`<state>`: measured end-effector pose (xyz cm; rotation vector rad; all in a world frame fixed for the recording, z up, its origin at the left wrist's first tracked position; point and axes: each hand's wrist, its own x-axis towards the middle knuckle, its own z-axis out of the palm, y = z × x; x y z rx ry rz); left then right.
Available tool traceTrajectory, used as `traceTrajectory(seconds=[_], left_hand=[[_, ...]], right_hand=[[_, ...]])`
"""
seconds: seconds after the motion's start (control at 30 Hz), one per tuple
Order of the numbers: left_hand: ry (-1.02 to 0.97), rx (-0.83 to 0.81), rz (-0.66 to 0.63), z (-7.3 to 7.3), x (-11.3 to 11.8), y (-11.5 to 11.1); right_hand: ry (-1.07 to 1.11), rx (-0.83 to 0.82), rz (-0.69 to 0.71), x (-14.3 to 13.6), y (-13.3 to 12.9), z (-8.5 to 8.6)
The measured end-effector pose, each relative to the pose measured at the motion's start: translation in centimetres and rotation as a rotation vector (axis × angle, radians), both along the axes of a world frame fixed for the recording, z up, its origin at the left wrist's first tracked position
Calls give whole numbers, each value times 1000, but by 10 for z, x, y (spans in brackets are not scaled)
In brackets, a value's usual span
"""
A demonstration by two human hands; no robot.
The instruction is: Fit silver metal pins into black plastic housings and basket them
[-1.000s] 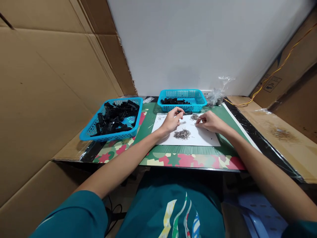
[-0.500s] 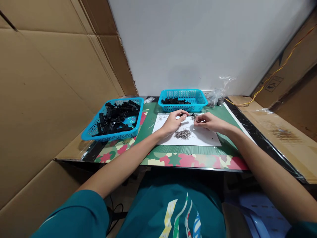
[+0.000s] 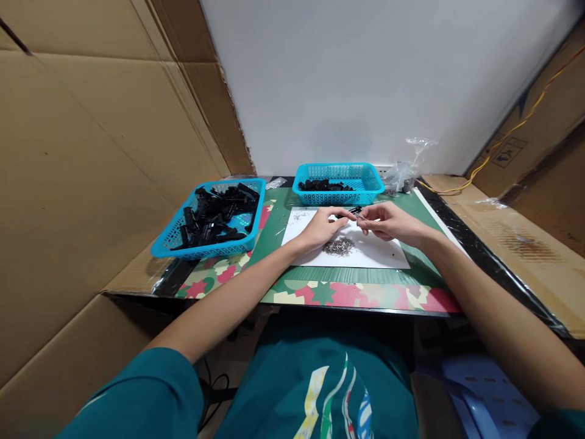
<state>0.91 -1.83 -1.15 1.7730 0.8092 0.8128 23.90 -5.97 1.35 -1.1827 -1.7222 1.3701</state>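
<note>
Over the white sheet [image 3: 301, 261], my left hand [image 3: 323, 228] rests with its fingers curved round a small black part [image 3: 355, 210], which sticks out beyond the fingertips. My right hand [image 3: 386, 222] is beside it on the right, thumb and fingers pinched on a thin metal piece [image 3: 362, 217] that points toward the black part. The fingertips of both hands are almost touching. Nearer to me on the sheet lies a pile of small metal pins [image 3: 339, 246]. More small pins [image 3: 300, 216] are scattered at the sheet's back left.
A blue basket [image 3: 205, 250] of black parts is at the left. Another blue basket [image 3: 339, 197], also with black parts, stands behind the hands. Clear plastic bags [image 3: 400, 177] lie at the back right. Cardboard panels [image 3: 91, 134] flank the table on both sides.
My left fingers have stretched rightward over the black part. The metal piece in my right hand now reaches closer to my left fingertips.
</note>
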Motion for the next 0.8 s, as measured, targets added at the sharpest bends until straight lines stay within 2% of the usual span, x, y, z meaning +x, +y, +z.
traceTrajectory(seconds=[0.17,0.3,0.43,0.53,0.6,0.73,0.8], left_hand=[[35,-5,79,6,1,-6],[42,-21,113,10,2,-9],[51,-1,136,11,2,-9],[50,1,151,11,2,-8],[43,2,150,11,2,-8],[31,-8,151,10,1,-7],[27,-17,151,10,1,-6]], right_hand=[[-177,112,-65,8,5,-3],[-401,289,-79,15,9,-4],[-696,426,-196,15,10,-7],[-798,473,-237,11,7,-6],[-767,486,-155,8,4,-4],[-590,406,115,1,-1,0],[-546,382,175,-2,-2,0]])
